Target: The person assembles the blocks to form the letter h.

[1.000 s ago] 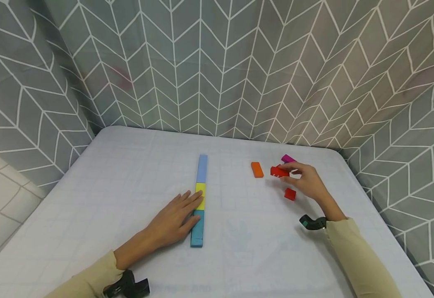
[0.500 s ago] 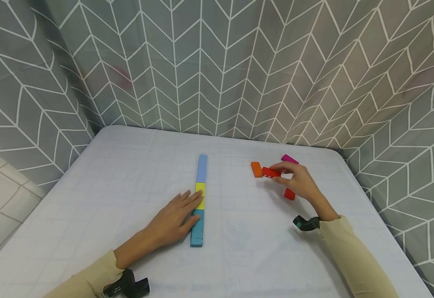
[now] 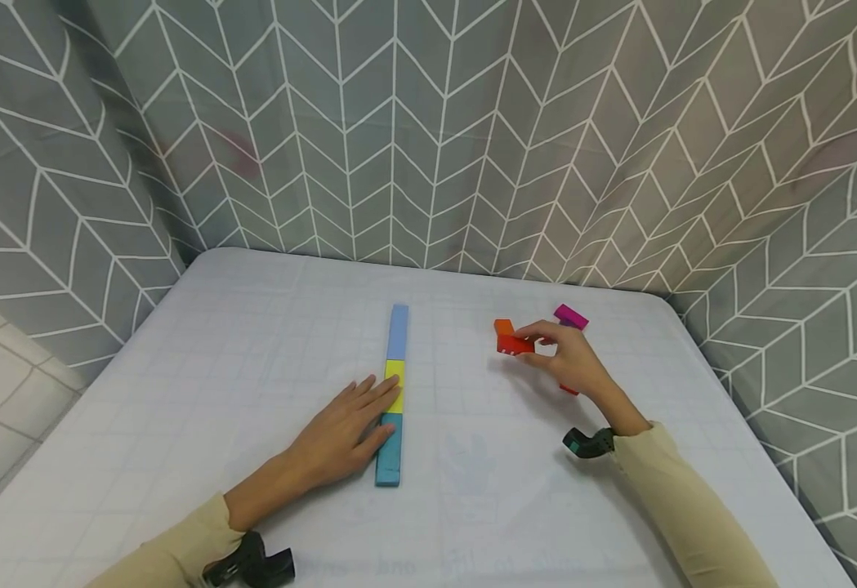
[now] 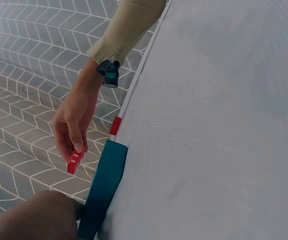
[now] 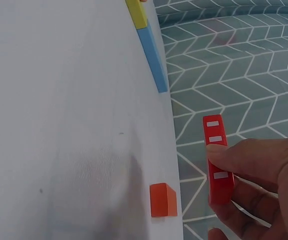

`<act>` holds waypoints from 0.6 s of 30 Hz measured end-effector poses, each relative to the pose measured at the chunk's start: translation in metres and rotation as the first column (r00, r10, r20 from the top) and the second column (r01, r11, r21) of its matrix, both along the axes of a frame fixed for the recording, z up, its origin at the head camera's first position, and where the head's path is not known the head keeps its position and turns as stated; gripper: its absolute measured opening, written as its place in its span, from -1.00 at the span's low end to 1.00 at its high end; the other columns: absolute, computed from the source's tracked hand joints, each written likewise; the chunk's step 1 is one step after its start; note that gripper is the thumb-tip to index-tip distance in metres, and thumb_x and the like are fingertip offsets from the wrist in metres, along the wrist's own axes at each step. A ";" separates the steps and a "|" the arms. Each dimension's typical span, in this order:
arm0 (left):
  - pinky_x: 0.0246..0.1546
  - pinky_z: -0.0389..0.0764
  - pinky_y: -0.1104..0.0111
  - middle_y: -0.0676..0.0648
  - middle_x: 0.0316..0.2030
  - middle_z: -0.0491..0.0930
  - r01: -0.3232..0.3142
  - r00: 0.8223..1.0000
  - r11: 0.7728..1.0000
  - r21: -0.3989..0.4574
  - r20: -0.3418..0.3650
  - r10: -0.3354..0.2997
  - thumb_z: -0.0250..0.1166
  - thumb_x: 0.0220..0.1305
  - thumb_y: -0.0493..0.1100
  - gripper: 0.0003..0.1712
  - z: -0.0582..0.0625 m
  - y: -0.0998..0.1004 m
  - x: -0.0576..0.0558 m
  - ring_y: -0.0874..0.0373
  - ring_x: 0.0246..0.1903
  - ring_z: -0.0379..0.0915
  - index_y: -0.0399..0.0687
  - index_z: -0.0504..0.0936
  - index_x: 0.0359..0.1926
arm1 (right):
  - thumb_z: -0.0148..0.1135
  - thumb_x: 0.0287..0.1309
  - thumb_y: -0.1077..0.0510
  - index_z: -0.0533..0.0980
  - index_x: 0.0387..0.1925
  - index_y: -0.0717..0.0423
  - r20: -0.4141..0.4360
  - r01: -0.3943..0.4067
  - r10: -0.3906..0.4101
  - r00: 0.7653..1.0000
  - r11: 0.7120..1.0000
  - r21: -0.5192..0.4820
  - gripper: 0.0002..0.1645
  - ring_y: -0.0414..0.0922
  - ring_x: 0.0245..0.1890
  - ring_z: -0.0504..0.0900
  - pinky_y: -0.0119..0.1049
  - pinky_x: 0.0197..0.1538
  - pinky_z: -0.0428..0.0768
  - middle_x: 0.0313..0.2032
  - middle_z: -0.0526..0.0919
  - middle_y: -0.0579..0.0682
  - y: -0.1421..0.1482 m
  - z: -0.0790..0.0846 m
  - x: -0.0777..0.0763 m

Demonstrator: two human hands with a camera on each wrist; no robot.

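Observation:
Thumb and fingers of my right hand (image 3: 571,359) pinch a red block (image 3: 512,345) above the table. White rectangular marks run along its side in the right wrist view. In the head view it overlaps an orange block (image 3: 502,326) lying on the table. My left hand (image 3: 343,433) lies with fingers extended on a straight row. That row is a light blue block (image 3: 398,331) at the far end, a yellow block (image 3: 395,367) in the middle under the fingertips, and a teal block (image 3: 389,469) nearest me.
A magenta block (image 3: 572,316) lies behind the right hand, with a purple piece partly showing beside it. A smaller red block (image 4: 115,125) is mostly hidden by the right hand in the head view. Patterned grey curtains (image 3: 413,131) surround the white table (image 3: 252,327).
My right hand has moved left with the red block, from near the magenta block to over the orange one. My left hand has stayed on the row.

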State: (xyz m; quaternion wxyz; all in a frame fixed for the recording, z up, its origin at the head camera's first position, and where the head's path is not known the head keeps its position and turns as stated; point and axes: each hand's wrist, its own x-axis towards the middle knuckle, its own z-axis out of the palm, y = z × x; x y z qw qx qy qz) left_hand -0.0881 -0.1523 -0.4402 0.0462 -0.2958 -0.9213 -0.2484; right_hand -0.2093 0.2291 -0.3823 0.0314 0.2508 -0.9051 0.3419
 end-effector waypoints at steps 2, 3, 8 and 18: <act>0.51 0.05 -0.06 -0.09 0.55 0.20 0.002 1.000 1.000 -0.003 0.000 -0.002 0.17 0.58 0.06 -0.31 0.000 0.000 0.000 -0.16 0.53 0.05 -0.21 0.34 0.53 | 0.50 0.19 0.35 0.69 0.09 0.22 -0.005 -0.008 0.008 1.000 1.000 0.001 -0.59 0.11 -0.02 0.63 0.21 0.12 0.62 0.00 0.73 0.13 -0.003 -0.001 0.000; 0.51 0.05 -0.07 -0.09 0.55 0.20 0.003 1.000 1.000 -0.004 0.000 -0.003 0.17 0.58 0.06 -0.31 0.000 0.000 0.000 -0.16 0.53 0.05 -0.21 0.34 0.53 | 0.50 0.19 0.35 0.69 0.09 0.22 -0.007 -0.011 0.011 1.000 1.000 0.001 -0.59 0.11 -0.02 0.63 0.20 0.12 0.62 0.00 0.73 0.12 -0.004 -0.001 0.000; 0.51 0.06 -0.07 -0.09 0.55 0.21 0.007 1.000 1.000 -0.002 -0.009 -0.007 0.17 0.58 0.05 -0.32 -0.001 0.000 -0.001 -0.17 0.53 0.06 -0.21 0.35 0.53 | 0.50 0.17 0.37 0.68 0.07 0.23 -0.015 -0.037 0.037 0.999 0.999 -0.022 -0.60 0.11 -0.01 0.63 0.23 0.12 0.61 0.00 0.74 0.12 -0.010 0.001 0.001; 0.51 0.05 -0.07 -0.09 0.55 0.20 0.001 1.000 1.000 0.002 0.002 -0.001 0.17 0.58 0.06 -0.31 -0.002 0.001 -0.001 -0.16 0.53 0.05 -0.21 0.34 0.54 | 0.51 0.15 0.38 0.70 0.04 0.22 -0.052 -0.094 0.092 0.994 0.995 -0.041 -0.60 0.10 -0.07 0.65 0.23 0.05 0.64 -0.10 0.75 0.07 -0.022 -0.004 0.001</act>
